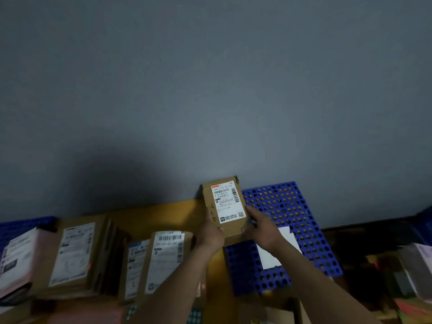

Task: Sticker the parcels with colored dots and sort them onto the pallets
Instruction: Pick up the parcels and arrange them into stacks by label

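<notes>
A small brown cardboard parcel (224,205) with a white shipping label is held up in front of the grey wall, over the left edge of a blue perforated pallet (292,216). My left hand (211,232) grips its lower left edge. My right hand (259,226) holds its lower right edge, fingers curled against the side. A white sheet (271,256) lies on the pallet under my right forearm. No colored dot shows on the parcel's face.
Several labelled brown parcels (77,253) stand stacked at the left on the yellow table (163,211), with another (163,260) near my left forearm. A second blue pallet (25,226) sits at far left. Sticker sheets (195,315) lie at the bottom; clutter fills the right.
</notes>
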